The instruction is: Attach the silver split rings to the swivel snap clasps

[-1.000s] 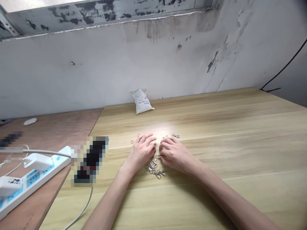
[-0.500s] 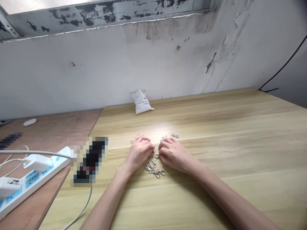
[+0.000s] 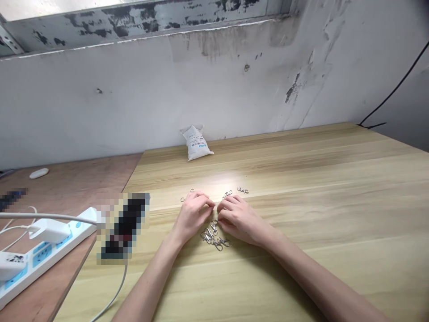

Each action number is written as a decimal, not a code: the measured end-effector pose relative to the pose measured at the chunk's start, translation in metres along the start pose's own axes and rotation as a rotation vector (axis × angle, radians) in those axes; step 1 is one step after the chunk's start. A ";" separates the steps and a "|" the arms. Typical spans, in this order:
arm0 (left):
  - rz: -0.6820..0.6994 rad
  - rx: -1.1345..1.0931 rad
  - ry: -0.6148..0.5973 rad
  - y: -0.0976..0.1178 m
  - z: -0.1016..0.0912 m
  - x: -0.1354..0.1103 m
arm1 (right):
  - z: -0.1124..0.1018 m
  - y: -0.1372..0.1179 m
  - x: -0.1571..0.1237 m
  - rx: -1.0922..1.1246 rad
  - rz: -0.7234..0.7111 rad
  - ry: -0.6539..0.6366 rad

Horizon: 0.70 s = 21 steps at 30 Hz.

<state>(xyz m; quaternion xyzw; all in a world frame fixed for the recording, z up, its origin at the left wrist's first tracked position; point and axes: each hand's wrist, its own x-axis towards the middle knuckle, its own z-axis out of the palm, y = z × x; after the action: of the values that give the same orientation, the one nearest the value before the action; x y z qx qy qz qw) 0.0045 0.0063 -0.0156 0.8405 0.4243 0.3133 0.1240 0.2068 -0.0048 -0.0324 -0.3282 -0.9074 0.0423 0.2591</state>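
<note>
My left hand [image 3: 195, 211] rests just above the wooden table, its fingers closed in a pinch, but what they hold is too small to make out. Facing it, my right hand [image 3: 237, 219] is curled with its fingertips together; whatever is in them is hidden. Between my wrists lies a small heap of silver lobster-clasp hooks [image 3: 214, 236]. Beyond my left hand are two small metal split rings [image 3: 182, 199]. Past my right fingers sit some clasps with rings [image 3: 228, 194], and another clasp with a ring [image 3: 243, 190] lies a little farther right.
A white plastic packet [image 3: 197, 144] stands near the wall. To the left are a white power strip [image 3: 50, 250] with chargers and cables, a blurred-out dark device [image 3: 125, 228], and a white oval object [image 3: 39, 173] on the brown table.
My right hand has shifted slightly left, closer to my left hand. The small metal piece seen at its fingertips before is now mostly hidden. The view has moved a little.
</note>
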 end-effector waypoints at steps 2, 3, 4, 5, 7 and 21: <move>-0.020 -0.003 0.006 -0.002 -0.001 0.000 | 0.001 0.000 0.000 -0.008 -0.003 0.001; -0.021 0.001 0.010 -0.003 -0.001 -0.001 | 0.000 0.001 0.000 -0.014 -0.001 0.006; -0.015 0.007 0.017 -0.005 -0.001 -0.001 | 0.000 0.001 0.000 -0.020 0.001 0.013; -0.005 0.016 0.025 -0.007 -0.001 -0.001 | -0.001 0.002 0.000 -0.028 0.003 0.022; 0.014 0.030 0.042 -0.011 0.000 -0.002 | -0.003 0.002 0.001 -0.045 0.013 0.049; 0.155 0.210 0.070 -0.005 -0.001 0.001 | -0.006 0.004 -0.001 -0.142 0.132 0.126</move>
<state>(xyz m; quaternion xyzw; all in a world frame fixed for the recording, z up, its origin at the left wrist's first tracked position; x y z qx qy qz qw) 0.0011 0.0102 -0.0172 0.8677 0.3925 0.3051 -0.0040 0.2131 -0.0026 -0.0285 -0.4068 -0.8664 -0.0258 0.2883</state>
